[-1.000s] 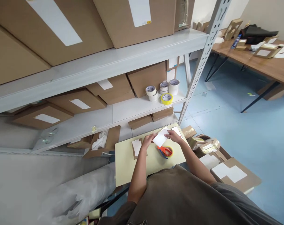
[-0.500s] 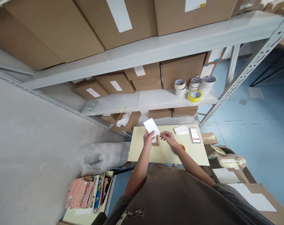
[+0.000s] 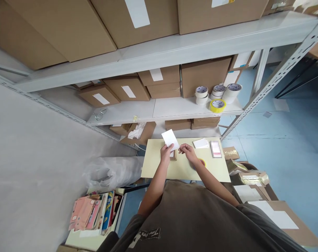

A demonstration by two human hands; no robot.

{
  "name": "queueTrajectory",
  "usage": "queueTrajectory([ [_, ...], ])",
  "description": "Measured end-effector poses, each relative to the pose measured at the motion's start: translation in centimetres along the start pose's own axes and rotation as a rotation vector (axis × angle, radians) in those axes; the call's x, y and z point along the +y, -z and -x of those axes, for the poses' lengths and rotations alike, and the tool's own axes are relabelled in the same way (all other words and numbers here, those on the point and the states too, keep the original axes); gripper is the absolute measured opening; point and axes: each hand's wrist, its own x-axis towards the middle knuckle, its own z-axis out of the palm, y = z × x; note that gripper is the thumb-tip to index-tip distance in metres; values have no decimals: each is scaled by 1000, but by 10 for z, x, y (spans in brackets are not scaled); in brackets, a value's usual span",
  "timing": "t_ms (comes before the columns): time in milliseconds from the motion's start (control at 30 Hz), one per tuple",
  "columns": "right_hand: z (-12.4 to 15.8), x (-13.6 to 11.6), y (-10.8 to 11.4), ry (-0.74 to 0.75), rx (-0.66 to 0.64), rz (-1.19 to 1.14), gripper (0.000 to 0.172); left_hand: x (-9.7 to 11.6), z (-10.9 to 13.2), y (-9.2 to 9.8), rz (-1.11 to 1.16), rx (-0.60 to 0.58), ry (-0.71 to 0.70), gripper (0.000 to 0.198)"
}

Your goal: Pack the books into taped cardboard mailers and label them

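My left hand (image 3: 166,154) grips a white label-like sheet (image 3: 170,138) by its lower edge, thumb on top, raised above the table. At the sheet's right corner, the curled fingertips of my right hand (image 3: 187,152) are pinched together and appear to touch it. Beneath the hands lies a small brown cardboard box (image 3: 173,158) with something white on top, partly covered by my left hand. A yellow tape roll (image 3: 202,161) sits under my right forearm, mostly hidden. Beyond my right hand rests a stack of white sheets (image 3: 200,143).
The pale yellow table (image 3: 153,168) stands against a metal shelf rack (image 3: 185,105) with cardboard boxes and several tape rolls (image 3: 201,92). A pixelated item (image 3: 216,149) lies at the table's right. Parcels (image 3: 253,178) are piled right; bubble wrap (image 3: 114,171) and magazines (image 3: 96,213) are left.
The camera view has shifted slightly. Both hands stay together at the white sheet, which is tilted a little differently; its right corner remains by my right fingertips.
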Motion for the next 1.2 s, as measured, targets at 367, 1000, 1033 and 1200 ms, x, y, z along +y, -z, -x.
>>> queueTrajectory([
  [367,8,-10,0,-9,35,-17,34,13,10,-10,144,41,-33,64],
  [1000,11,-17,0,-1,25,-66,30,14,14,-14,176,35,-30,63],
  [1033,11,-17,0,-3,20,-73,30,14,14,-14,171,31,-31,63],
  [1200,12,-20,0,25,-6,-90,33,13,16,-15,-2,99,-124,74],
])
